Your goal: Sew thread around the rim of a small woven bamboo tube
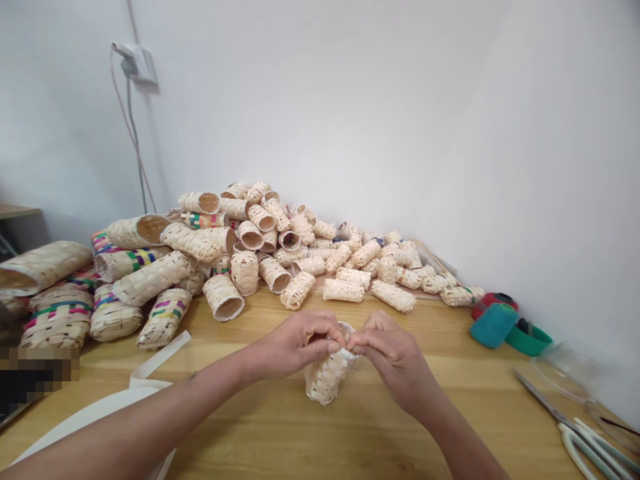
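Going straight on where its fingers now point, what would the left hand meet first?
Probably the right hand, whose fingertips are just opposite, by the rim of the woven cylindrical basket; depth there is unclear.

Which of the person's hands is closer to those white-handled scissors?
The right hand, at the small woven basket's rim, left of the scissors. The left hand, at the same rim, is farther left.

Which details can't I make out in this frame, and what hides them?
All in the head view:
Held basket: rim partly covered by left hand and right hand.
Anything between the right fingertips: too small.
Scissors: handles cut off by frame edges.
Dark object, left: pixelated.
Pile: back baskets hidden by front ones.
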### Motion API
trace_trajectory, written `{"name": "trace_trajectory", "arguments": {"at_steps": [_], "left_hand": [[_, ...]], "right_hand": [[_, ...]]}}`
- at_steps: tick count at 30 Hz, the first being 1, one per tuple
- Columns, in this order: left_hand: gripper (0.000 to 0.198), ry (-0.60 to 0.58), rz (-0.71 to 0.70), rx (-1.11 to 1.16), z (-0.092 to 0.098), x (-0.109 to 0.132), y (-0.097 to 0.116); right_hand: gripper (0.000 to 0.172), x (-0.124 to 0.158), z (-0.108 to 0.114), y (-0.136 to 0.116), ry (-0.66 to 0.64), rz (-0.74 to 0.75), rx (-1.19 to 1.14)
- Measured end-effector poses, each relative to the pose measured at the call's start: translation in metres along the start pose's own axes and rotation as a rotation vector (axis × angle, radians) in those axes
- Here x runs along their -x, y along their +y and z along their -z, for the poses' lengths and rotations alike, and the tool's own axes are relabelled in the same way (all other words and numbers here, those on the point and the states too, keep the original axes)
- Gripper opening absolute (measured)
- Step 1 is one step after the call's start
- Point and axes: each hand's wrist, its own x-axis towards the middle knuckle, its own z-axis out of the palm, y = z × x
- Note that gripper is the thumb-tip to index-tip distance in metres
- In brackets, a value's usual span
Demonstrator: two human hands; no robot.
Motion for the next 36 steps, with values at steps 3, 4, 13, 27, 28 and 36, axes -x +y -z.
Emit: {"name": "trace_trajectory", "arguments": {"at_steps": [3, 4, 13, 27, 28, 36], "left_hand": [[0.030, 0.028, 0.020, -0.024, 0.000, 0.000, -0.001], [0.029, 0.034, 0.021, -0.035, 0.000, -0.001, -0.002], [0.019, 0.026, 0.042, 0.014, 0.001, 0.000, -0.003], [0.019, 0.188, 0.130, -0.088, -0.003, -0.003, -0.009], [0.019, 0.192, 0.133, -0.098, -0.004, -0.003, -0.008], [0.016, 0.275, 0.132, -0.137, -0.012, -0.004, -0.005]], "right_hand": [[0.018, -0.001, 0.000, 0.003, 0.025, -0.037, -0.032], [0.016, -0.001, 0.000, 0.004, 0.027, -0.052, -0.044], [0.009, -0.001, 0.003, 0.009, 0.065, -0.319, -0.164], [0.019, -0.001, -0.005, -0.001, 0.049, 0.199, 0.409], [0.017, -0.002, -0.006, -0.001, 0.054, 0.215, 0.454], [0.021, 0.009, -0.031, -0.020, 0.308, 0.262, 0.435]]}}
